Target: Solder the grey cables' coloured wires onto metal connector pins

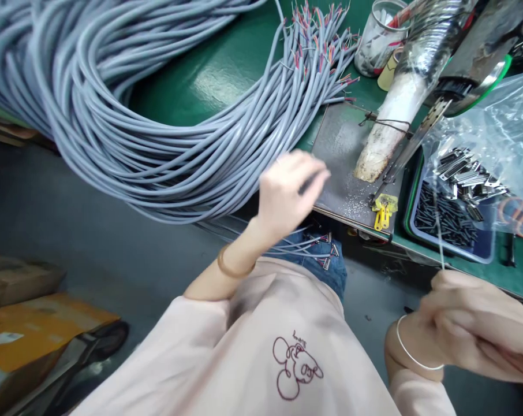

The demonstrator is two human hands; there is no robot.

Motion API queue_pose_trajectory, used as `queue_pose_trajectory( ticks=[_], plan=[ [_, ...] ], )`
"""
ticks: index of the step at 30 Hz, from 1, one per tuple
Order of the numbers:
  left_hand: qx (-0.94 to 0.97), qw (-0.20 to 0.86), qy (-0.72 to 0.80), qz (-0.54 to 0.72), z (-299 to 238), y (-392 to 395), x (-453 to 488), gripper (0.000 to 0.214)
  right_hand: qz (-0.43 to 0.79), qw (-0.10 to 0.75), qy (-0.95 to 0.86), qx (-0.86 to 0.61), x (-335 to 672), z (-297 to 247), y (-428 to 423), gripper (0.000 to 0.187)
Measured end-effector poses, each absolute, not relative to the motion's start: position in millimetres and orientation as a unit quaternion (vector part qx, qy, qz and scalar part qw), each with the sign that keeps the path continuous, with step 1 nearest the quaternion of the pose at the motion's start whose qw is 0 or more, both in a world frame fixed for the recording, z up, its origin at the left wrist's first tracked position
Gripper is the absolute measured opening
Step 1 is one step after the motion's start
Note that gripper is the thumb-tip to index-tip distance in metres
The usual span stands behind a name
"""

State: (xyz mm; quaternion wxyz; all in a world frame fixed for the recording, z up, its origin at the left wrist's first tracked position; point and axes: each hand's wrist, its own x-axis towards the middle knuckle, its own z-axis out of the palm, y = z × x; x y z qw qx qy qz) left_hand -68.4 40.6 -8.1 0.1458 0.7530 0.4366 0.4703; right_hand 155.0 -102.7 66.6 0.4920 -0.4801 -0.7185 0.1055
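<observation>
My left hand [294, 185], slightly blurred, hovers at the front edge of the bench beside a large bundle of grey cables [227, 156]. Its fingers are bent, with a gap to the thumb and nothing visible between them. The cables' stripped ends [317, 40] show thin coloured wires. At the lower right, my right hand [473, 323] is closed on a thin pale strand of solder wire [438, 231] that runs upward from the fingers. Across my lap lie several cables with small connectors [326, 248] on their ends.
A metal plate [339, 138] with bright specks lies under a wrapped duct [387, 115] and a metal rod. Beside them are a yellow clip-like piece [383, 212], a blue tray [482, 248] of black and metal parts, a clear bag [504, 133] and a plastic jar [374, 46].
</observation>
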Motion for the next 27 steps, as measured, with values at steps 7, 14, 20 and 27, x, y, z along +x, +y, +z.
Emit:
queue_pose_trajectory(
  ticks=[7, 14, 20, 27],
  plan=[
    [0.758, 0.054, 0.525, 0.384, -26, 116, -87, 0.019, -0.002, 0.421, -0.802, -0.424, 139, 52, -73, 0.011],
    [0.718, 0.103, 0.536, 0.431, -36, 58, -104, 0.027, -0.059, 0.418, -0.802, -0.423, 149, 43, -71, 0.019],
    [0.544, 0.123, 0.552, 0.619, -46, 72, -89, 0.029, -0.102, 0.432, -0.77, -0.459, 154, 39, -74, 0.019],
    [0.507, 0.414, 0.409, 0.636, -10, 34, -69, 0.031, -0.12, 0.5, -0.668, -0.539, 156, 33, -79, 0.015]
  ],
)
